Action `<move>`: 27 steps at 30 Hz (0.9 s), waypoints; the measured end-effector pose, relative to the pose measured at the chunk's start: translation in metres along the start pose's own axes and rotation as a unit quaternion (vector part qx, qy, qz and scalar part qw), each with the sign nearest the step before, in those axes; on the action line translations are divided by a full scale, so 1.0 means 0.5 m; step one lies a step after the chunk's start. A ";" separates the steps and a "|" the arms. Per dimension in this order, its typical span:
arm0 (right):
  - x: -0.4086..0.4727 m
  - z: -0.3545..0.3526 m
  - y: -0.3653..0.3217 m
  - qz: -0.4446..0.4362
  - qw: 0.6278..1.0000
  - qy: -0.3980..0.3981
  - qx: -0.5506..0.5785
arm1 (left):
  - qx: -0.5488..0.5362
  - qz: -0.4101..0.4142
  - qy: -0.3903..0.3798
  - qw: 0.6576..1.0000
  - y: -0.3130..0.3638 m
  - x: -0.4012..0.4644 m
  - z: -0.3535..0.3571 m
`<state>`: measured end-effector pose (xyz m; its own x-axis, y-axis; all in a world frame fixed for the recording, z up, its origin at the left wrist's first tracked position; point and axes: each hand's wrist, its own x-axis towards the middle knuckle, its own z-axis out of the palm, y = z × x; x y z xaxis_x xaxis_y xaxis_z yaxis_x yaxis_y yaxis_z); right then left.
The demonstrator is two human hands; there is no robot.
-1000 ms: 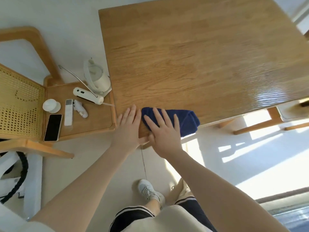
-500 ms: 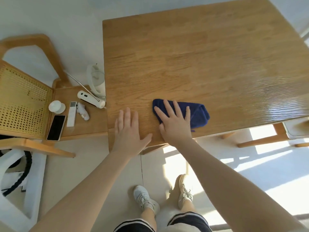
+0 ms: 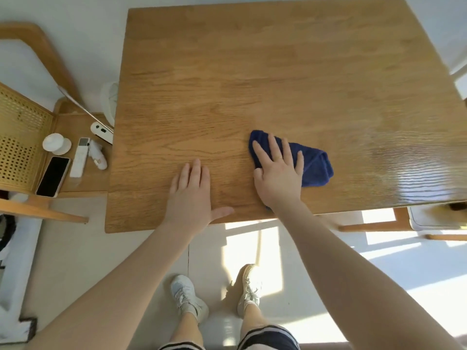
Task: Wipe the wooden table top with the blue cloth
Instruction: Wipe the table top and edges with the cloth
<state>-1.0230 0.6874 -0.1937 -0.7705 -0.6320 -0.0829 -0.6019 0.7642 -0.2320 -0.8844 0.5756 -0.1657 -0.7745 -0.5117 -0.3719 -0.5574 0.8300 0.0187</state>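
A folded dark blue cloth [image 3: 316, 165] lies on the wooden table top [image 3: 252, 79], near its front edge and right of centre. My right hand [image 3: 278, 173] presses flat on the cloth's left part, fingers spread, covering about half of it. My left hand [image 3: 192, 195] rests palm down on the bare wood to the left of the cloth, fingers together, thumb out, holding nothing.
A low wooden side table [image 3: 83, 178] to the left carries a black phone [image 3: 52, 176], a white remote [image 3: 80, 160], a white round lid [image 3: 56, 144] and small white devices. A cane-backed chair [image 3: 22, 137] stands further left. Another chair [image 3: 434, 218] is at the right, under the table edge.
My right hand has slid the cloth to the right and further onto the table from the front-left corner. My left hand stayed flat on the wood, and my view has shifted right.
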 end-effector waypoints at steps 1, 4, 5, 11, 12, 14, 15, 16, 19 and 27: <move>-0.027 0.004 -0.003 -0.033 0.999 0.004 -0.015 | 0.006 -0.006 0.002 1.000 0.006 -0.002 -0.001; -0.096 0.017 -0.026 -0.165 0.984 -0.042 -0.044 | 0.005 -0.007 0.000 1.000 0.003 -0.006 -0.006; -0.104 0.016 -0.021 -0.204 0.976 -0.052 -0.051 | 0.001 -0.011 -0.004 1.000 0.004 -0.006 -0.010; -0.069 -0.018 0.107 -0.223 0.972 -0.054 -0.047 | 0.015 -0.024 -0.016 0.999 0.018 -0.001 -0.014; -0.068 -0.022 0.121 -0.163 0.985 -0.038 -0.036 | 0.016 -0.026 -0.020 0.999 0.017 -0.001 -0.013; -0.072 -0.019 0.131 -0.082 0.996 -0.003 -0.029 | 0.012 -0.027 -0.028 0.999 0.017 -0.001 -0.015; -0.077 -0.016 0.126 -0.066 0.997 0.006 -0.033 | 0.007 -0.029 -0.030 0.999 0.016 -0.002 -0.015; -0.081 -0.012 0.117 -0.058 0.998 0.014 -0.037 | 0.000 -0.030 -0.028 0.999 0.017 -0.003 -0.014; -0.109 0.001 0.060 -0.068 0.997 0.011 -0.035 | -0.020 -0.025 -0.025 0.999 0.022 -0.006 -0.017; -0.161 0.058 -0.147 -0.198 0.978 -0.050 -0.037 | -0.037 0.051 -0.048 0.997 -0.105 -0.024 -0.041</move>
<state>-0.9107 0.6784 -0.1979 -0.4522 -0.8867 -0.0958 -0.8653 0.4622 -0.1939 -0.8517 0.5335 -0.1433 -0.7982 -0.3994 -0.4508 -0.5003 0.8565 0.1270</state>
